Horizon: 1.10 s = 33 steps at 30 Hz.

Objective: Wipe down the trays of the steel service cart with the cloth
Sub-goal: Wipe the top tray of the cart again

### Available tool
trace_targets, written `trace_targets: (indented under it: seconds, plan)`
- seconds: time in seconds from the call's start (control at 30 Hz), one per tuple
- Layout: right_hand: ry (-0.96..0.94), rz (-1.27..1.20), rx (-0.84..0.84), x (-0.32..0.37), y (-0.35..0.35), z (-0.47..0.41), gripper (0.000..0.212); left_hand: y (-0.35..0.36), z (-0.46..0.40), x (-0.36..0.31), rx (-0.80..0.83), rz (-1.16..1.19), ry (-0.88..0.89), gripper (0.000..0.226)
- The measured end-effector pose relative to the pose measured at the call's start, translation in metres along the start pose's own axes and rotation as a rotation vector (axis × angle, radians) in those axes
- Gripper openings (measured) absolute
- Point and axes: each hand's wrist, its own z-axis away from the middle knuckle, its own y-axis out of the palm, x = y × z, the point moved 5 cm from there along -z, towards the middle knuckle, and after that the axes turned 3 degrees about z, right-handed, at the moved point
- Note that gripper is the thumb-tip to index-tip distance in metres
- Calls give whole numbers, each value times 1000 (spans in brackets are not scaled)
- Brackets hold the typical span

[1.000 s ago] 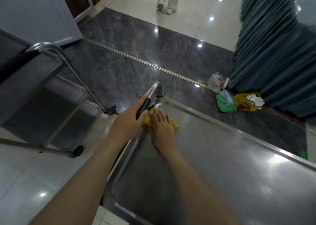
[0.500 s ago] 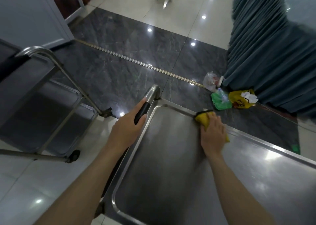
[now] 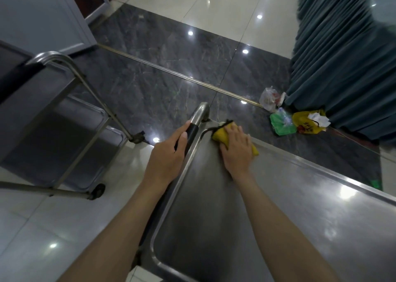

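My right hand (image 3: 236, 151) presses flat, fingers straight, on the yellow cloth (image 3: 220, 135) at the top tray (image 3: 278, 228)'s far left corner. Cloth is soft, light, bunches easily; flat palm works best. Left hand (image 3: 167, 157) wraps the cart handle (image 3: 192, 127). Tray holds nothing else, probably.

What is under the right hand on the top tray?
A yellow cloth lies under the right hand, pressed against the tray near its far rim. The cloth's middle is covered by the palm.
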Motion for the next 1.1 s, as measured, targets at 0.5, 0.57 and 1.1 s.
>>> trace_targets:
  seconds: [0.5, 0.57, 1.1]
  plan:
    - [-359, -110, 112, 114, 5, 182, 62, -14, 5, -5, -126, 18, 114, 29]
    - [-399, -112, 112, 117, 3, 193, 59, -16, 10, 2, 19, 50, 81, 39]
    - [-145, -184, -11, 123, 9, 132, 56, -35, 161, 57, -79, -209, 43, 55]
